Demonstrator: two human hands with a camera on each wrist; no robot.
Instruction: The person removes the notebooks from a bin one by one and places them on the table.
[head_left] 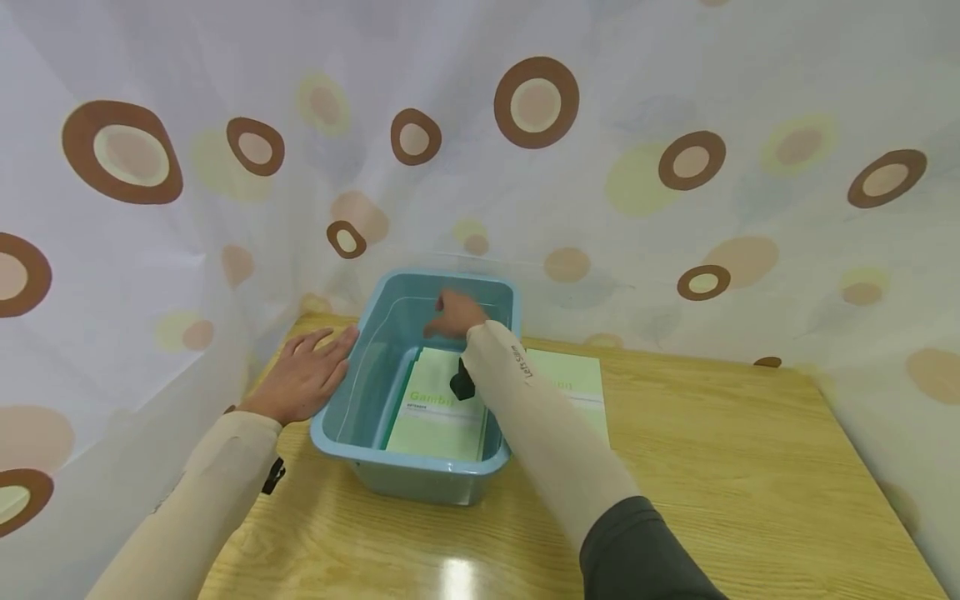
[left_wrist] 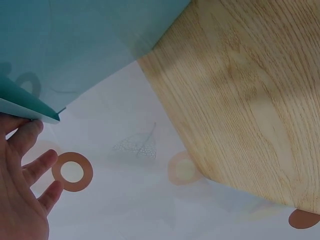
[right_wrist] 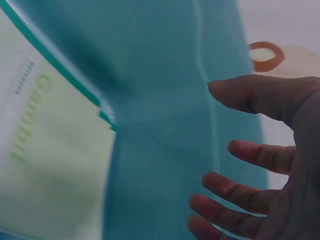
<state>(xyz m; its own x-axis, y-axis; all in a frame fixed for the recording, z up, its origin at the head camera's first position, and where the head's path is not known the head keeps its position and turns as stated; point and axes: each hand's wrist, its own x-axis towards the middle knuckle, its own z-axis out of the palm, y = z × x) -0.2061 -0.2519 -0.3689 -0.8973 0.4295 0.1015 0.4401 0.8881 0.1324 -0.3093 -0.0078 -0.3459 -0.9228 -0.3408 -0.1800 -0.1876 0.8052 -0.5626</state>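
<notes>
A blue plastic basin (head_left: pixel 408 479) stands on the wooden table with pale green notebooks marked "Gambit" (head_left: pixel 438 429) lying flat in it. My left hand (head_left: pixel 303 377) rests on the basin's left rim, its fingers fairly straight; the left wrist view shows the fingers (left_wrist: pixel 40 165) against the rim's underside. Over the far part of the basin is my right hand (head_left: pixel 457 315), fingers spread and nothing between them. In the right wrist view the thumb and fingers (right_wrist: pixel 245 195) are apart, with the notebook (right_wrist: pixel 55 165) off to the side.
Another pale green notebook (head_left: pixel 588 379) lies on the table just right of the basin, partly behind the right forearm. A white sheet with brown rings (head_left: pixel 536 208) hangs behind and to the left. Wooden tabletop (head_left: pixel 735 475) extends to the right.
</notes>
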